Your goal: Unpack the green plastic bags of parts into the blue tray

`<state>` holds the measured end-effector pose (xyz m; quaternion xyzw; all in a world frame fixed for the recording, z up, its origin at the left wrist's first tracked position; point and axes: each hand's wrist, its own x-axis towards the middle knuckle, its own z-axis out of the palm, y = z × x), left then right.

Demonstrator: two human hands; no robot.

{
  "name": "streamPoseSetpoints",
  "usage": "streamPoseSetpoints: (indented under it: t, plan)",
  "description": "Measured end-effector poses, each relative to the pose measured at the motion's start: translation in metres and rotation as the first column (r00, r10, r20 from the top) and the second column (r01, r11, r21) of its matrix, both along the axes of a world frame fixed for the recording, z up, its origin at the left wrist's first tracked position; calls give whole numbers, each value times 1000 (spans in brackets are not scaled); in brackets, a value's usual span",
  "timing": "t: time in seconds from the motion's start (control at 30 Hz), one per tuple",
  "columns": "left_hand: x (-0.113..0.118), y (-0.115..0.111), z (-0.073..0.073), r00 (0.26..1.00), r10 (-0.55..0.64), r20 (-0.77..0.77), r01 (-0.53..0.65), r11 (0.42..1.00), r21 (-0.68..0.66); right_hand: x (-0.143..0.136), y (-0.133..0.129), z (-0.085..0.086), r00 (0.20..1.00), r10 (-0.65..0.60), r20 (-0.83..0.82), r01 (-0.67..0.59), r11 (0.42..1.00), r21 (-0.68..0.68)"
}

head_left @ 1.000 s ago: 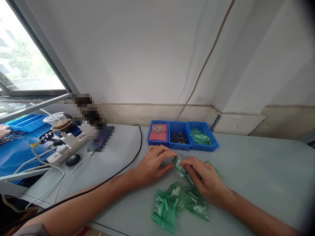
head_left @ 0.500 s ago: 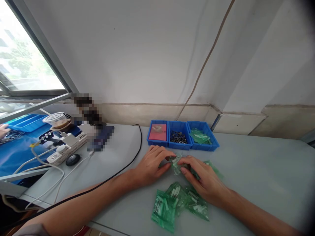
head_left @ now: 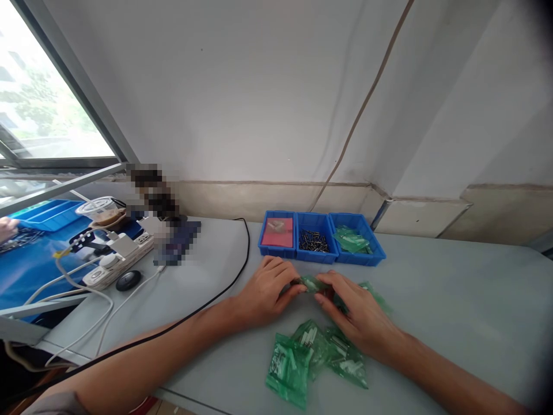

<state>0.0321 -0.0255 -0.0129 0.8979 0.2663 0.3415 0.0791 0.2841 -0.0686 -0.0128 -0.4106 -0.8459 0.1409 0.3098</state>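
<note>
Between my two hands is a small green plastic bag (head_left: 311,283), pinched at its left end by my left hand (head_left: 274,291) and at its right end by my right hand (head_left: 358,311). Its contents cannot be made out. Nearer to me lie several filled green bags (head_left: 288,369) with white and metallic pieces showing through. Another green bag (head_left: 375,297) lies behind my right hand, partly covered by it. Beyond the hands stand three joined blue bins: the left bin (head_left: 276,252) holds a red sheet, the middle bin (head_left: 317,257) dark metal screws, the right bin (head_left: 367,259) green bags.
A black cable (head_left: 207,304) crosses the grey table and passes over my left forearm. To the left are a power strip (head_left: 97,278), a round black object (head_left: 128,280), white cords and a lidded cup (head_left: 101,212). Another person's hand (head_left: 6,229) shows at the far left.
The bag between my hands has turned from hanging upright to a flatter, sideways position. My left fingers have closed on its left end, and my right hand has shifted slightly.
</note>
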Motion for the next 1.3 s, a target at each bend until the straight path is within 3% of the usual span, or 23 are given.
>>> streamPoseSetpoints:
  t: [0.4, 1.3]
  plan:
    - [1, -1, 1, 999, -12, -45, 12, 1000, 5, -2, 1, 0, 1000, -1, 22, 0, 999, 37]
    - [2, -1, 4, 996, -52, -76, 51, 998, -27, -2, 2, 3, 992, 78, 103, -75, 997, -32]
